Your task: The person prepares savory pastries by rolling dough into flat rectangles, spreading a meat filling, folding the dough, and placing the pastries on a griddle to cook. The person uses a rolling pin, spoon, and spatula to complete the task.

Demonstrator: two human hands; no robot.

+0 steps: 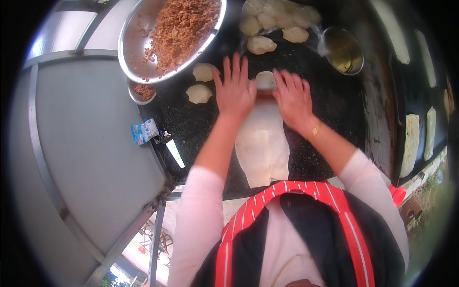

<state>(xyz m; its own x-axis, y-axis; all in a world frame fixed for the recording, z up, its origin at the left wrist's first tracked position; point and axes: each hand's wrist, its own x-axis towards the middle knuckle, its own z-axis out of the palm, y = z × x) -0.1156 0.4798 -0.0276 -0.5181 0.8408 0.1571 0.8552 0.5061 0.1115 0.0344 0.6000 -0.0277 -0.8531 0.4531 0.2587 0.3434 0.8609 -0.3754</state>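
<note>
Long, smooth, pale dough sheet [260, 143]
Left hand [235, 96] and right hand [294, 101] at its far end, fingers extended, unclenched.

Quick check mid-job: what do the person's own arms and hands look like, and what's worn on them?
The left grip and right grip are bare hands, no gloves. The left sleeve and right sleeve are pale pinkish-white, ending on the forearm. A gold-coloured bracelet circles the right wrist; none shows on the left. Fingernail detail is too blurred.
</note>
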